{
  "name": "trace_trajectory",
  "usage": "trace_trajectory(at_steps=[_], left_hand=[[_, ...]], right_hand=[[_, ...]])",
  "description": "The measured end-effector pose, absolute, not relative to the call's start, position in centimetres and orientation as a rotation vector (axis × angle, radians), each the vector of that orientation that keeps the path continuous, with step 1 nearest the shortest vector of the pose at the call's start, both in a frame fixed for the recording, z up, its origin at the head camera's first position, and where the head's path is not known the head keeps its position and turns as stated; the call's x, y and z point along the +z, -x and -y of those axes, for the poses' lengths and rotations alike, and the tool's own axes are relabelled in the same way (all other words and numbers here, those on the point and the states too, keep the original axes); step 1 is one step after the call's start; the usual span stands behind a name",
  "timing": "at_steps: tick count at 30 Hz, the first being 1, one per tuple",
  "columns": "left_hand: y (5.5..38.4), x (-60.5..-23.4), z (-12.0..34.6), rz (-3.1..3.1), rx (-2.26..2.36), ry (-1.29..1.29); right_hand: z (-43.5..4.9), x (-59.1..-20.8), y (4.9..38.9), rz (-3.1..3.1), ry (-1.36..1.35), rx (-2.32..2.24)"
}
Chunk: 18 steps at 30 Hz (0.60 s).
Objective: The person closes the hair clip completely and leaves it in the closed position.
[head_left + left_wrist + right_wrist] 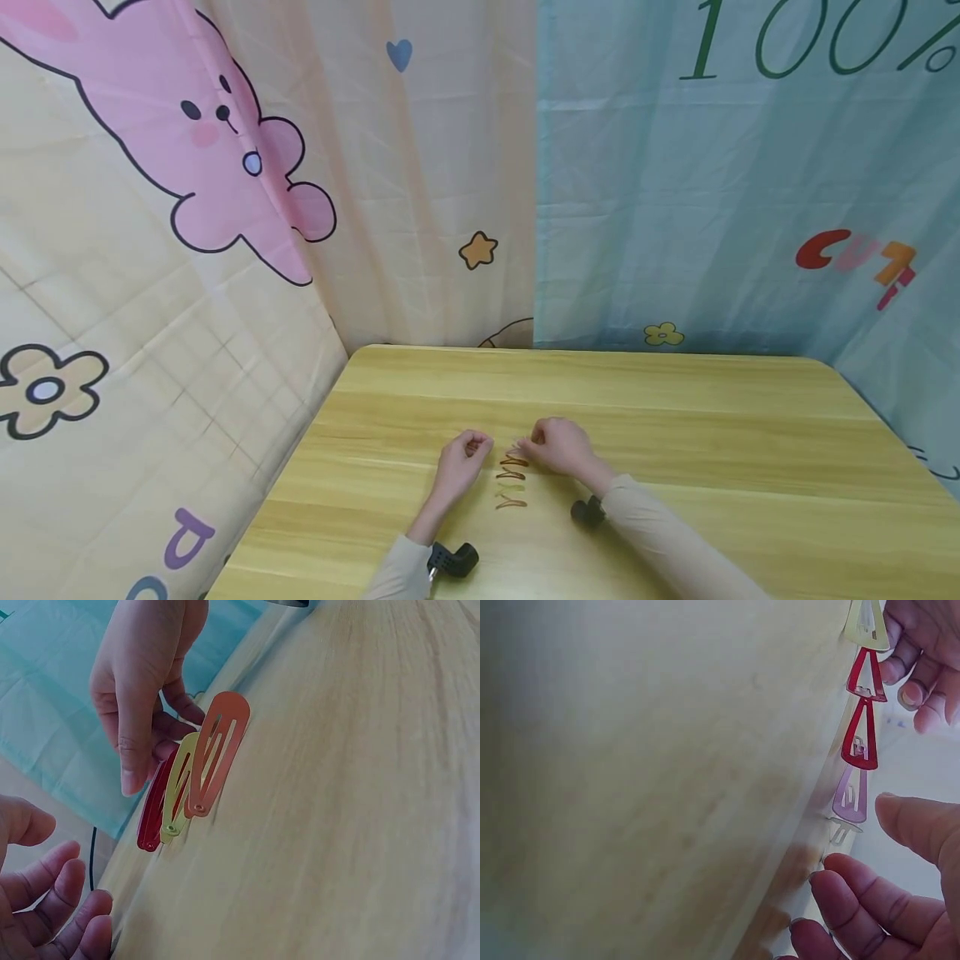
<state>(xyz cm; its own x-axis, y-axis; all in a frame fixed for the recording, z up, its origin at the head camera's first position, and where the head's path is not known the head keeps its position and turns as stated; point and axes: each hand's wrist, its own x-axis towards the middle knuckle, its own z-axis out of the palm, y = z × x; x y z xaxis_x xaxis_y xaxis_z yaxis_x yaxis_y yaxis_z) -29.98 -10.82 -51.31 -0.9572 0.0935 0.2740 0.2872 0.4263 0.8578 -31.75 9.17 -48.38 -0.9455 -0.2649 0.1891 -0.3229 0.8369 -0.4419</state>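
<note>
A row of hair clips lies on the bench between the fingers of the two hands, running from front to back. Closest to the wearer and farthest from the right fingers is an orange clip (224, 760); beyond it come a yellow clip (868, 642), two red clips (853, 736), a purple clip (841, 802) and, just off the right fingertips, a pale clip (845, 823).

The right hand (558, 446) has its thumb and forefinger parted by a clear gap with nothing pinched in it; whether a fingertip brushes the pale clip, I cannot tell. The left hand (461, 462) is just beside the row, its fingers loosely bent, the thumb well apart from them, and nothing in its grasp.

Behind the fingers come light sleeves (678, 537) and dark wrist cameras (453, 560). The wooden bench (712, 425) spreads around both hands, and patterned curtains (450, 167) hang beyond their fingertips.
</note>
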Motion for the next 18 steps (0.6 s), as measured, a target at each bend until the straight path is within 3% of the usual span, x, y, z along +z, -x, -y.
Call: trace_trajectory(at_steps=[18], left_hand=[[29.84,-51.14,10.88,2.522,-1.577,0.300]], right_hand=[[-8.96,-48.72,32.22,2.904,-0.421,0.745]])
